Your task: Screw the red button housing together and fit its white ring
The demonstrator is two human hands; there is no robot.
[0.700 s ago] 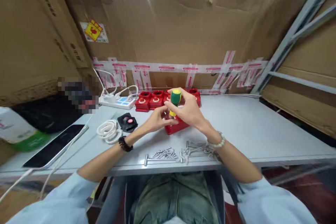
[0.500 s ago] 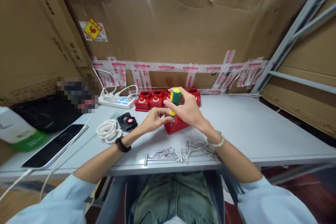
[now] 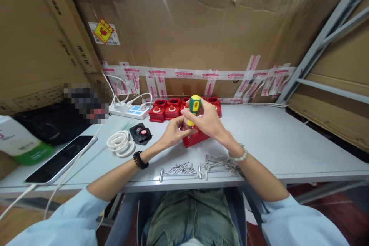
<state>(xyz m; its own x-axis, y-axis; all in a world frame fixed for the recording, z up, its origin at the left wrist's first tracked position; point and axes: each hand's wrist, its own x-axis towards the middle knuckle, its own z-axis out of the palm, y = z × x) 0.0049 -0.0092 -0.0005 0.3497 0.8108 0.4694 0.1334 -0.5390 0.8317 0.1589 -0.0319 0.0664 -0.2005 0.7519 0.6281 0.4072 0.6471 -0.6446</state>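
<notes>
A screwdriver (image 3: 195, 104) with a green and yellow handle stands nearly upright over a red box-shaped housing (image 3: 192, 139). My right hand (image 3: 210, 120) grips its handle, thumb on the near side. Down at the yellow collar, the curled fingers of my left hand (image 3: 175, 131) close around the screwdriver's lower end. They hide its shaft and tip, so whether a screw is there too cannot be seen. The housing rests on the table under both hands, which cover much of it. Nearer to me lie a pile of loose screws (image 3: 183, 168) and several metal T-shaped pieces with white cord (image 3: 220, 164).
Along the back stands a row of red housings (image 3: 172, 112) beside a white power strip (image 3: 134, 111). White rings (image 3: 121, 144), a black part with a red centre (image 3: 141, 133) and a phone-like device (image 3: 62, 159) lie left. Cardboard (image 3: 184, 34) walls the back; a metal frame (image 3: 314, 42) rises right.
The screwdriver handle has turned, bringing a yellow patch to the front. My left hand has shifted slightly right, and its fingers cover the shaft that showed before.
</notes>
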